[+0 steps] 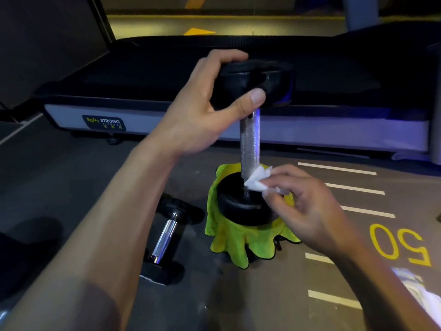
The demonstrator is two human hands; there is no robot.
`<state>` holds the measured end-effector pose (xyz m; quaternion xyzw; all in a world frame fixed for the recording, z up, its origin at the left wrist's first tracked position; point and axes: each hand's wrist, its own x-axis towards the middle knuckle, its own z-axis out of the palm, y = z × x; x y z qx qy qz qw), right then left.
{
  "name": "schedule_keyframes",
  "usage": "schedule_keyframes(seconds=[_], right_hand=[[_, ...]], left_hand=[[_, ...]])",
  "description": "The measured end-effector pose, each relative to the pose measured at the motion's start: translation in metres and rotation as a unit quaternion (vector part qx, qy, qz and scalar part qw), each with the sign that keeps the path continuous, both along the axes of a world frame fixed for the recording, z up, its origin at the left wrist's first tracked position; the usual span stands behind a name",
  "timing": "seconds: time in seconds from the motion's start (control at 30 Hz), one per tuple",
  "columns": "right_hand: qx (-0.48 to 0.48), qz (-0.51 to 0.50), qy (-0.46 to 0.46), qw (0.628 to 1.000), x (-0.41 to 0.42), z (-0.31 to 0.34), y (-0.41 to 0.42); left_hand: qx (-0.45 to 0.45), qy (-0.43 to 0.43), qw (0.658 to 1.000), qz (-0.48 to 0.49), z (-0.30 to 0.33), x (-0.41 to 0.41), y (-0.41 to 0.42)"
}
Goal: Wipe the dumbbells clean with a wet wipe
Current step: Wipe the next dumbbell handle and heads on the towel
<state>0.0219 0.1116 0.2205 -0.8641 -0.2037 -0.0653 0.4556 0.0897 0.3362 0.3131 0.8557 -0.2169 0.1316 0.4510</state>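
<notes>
A black dumbbell [249, 139] with a knurled chrome handle stands upright on a yellow-green cloth [238, 242] on the floor. My left hand [214, 103] grips its top head, thumb across the front. My right hand [305, 206] pinches a crumpled white wet wipe [256, 179] against the foot of the handle, just above the lower head. A second, smaller dumbbell [164, 237] lies on the floor to the left of the cloth, untouched.
A treadmill deck [214, 125] with a Body Strong label runs across the back. The grey gym floor [358, 235] at right carries white lines and a yellow "50". A white packet [415, 287] lies at the lower right.
</notes>
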Motion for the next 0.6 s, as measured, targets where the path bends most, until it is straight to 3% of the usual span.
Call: schedule_keyframes(seconds=[0.13, 0.23, 0.3, 0.43, 0.53, 0.6], right_hand=[[-0.167, -0.021, -0.021, 0.986, 0.004, 0.024, 0.021], [-0.336, -0.082, -0.014, 0.938, 0.0, 0.043, 0.059], [-0.39, -0.104, -0.009, 0.915, -0.007, 0.049, 0.081], [-0.359, -0.099, -0.022, 0.928, -0.005, 0.043, 0.075], [-0.291, -0.079, -0.003, 0.953, 0.001, 0.028, 0.042], [-0.213, -0.115, -0.044, 0.969, 0.001, 0.024, 0.021]], left_hand=[[-0.02, -0.02, 1.0, 0.008, -0.004, 0.0, -0.001], [-0.027, -0.028, 0.999, -0.001, -0.003, 0.0, -0.005], [-0.031, -0.025, 0.999, -0.006, -0.004, 0.001, -0.005], [-0.052, -0.002, 0.999, -0.011, -0.003, 0.003, 0.002], [-0.059, -0.004, 0.998, -0.016, -0.004, 0.002, 0.001], [-0.067, -0.005, 0.998, -0.019, -0.005, 0.001, -0.001]])
